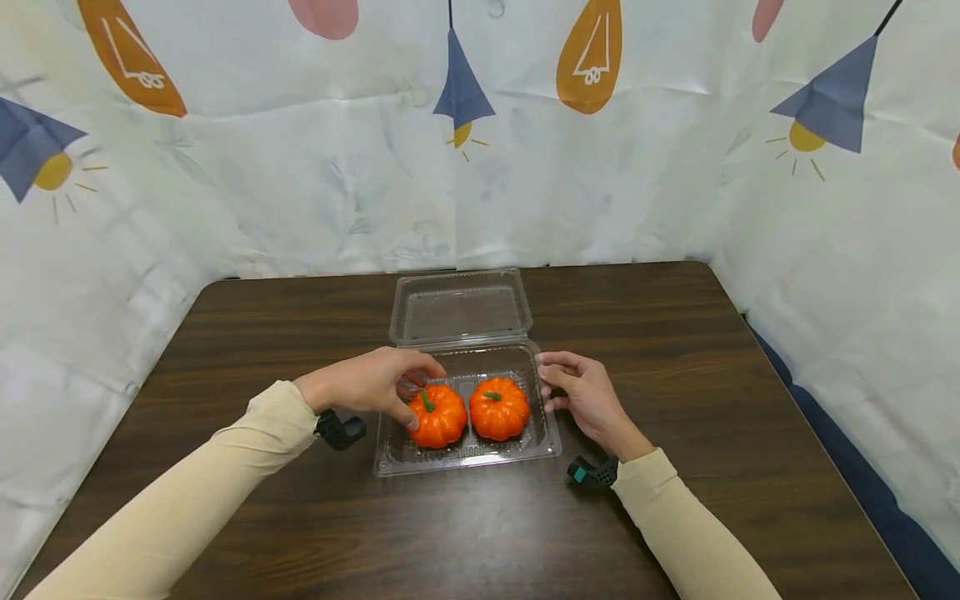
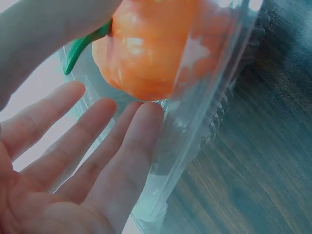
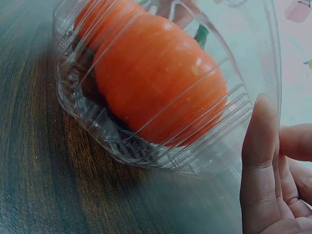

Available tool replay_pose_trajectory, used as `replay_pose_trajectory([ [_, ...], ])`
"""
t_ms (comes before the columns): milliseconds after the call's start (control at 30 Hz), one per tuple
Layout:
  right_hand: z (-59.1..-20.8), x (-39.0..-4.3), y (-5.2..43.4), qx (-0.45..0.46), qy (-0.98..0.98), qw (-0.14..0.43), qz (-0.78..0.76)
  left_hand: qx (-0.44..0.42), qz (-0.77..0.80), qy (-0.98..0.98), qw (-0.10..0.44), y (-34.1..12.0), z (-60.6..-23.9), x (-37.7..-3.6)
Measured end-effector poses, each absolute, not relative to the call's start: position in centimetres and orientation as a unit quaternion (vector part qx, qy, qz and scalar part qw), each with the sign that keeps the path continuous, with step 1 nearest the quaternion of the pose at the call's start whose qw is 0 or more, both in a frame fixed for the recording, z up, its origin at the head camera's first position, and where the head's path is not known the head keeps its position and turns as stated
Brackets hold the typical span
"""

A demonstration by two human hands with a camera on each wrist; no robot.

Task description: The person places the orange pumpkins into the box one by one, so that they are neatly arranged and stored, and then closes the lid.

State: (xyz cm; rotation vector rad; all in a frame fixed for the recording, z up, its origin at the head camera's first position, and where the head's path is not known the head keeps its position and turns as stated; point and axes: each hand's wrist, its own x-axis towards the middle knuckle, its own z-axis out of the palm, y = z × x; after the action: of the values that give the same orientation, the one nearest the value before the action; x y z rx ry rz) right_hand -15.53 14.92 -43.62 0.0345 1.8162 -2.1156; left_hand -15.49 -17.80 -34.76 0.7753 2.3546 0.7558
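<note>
A clear plastic clamshell container (image 1: 468, 460) lies on the table with its lid folded back. Two small orange pumpkins sit side by side in its base: the left pumpkin (image 1: 437, 417) and the right pumpkin (image 1: 498, 408), each with a green stem. My left hand (image 1: 378, 379) reaches over the left rim, thumb at the left pumpkin's side. In the left wrist view its fingers (image 2: 63, 151) are loosely spread, apart from that pumpkin (image 2: 146, 48). My right hand (image 1: 585, 396) pinches the container's right rim; the right wrist view shows a finger (image 3: 261, 141) along the outer wall.
The lid (image 1: 461, 308) lies flat toward the back edge of the dark wooden table (image 1: 637, 333). A patterned white curtain (image 1: 300, 192) hangs behind and at both sides. Each wrist wears a small black camera (image 1: 341, 429).
</note>
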Motion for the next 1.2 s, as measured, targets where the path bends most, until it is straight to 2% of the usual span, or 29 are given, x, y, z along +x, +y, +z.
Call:
replay_pose_trajectory([
  [633, -43.6, -15.3, 15.0, 0.017, 0.643, 0.179, -0.744, 0.254, 0.341, 0.871, 0.245, -19.8, -34.4, -15.3],
  [1200, -43.3, -15.1, 14.8, 0.006, 0.641, 0.176, -0.747, 0.214, 0.392, 0.877, 0.179, -22.8, -33.8, -16.4],
])
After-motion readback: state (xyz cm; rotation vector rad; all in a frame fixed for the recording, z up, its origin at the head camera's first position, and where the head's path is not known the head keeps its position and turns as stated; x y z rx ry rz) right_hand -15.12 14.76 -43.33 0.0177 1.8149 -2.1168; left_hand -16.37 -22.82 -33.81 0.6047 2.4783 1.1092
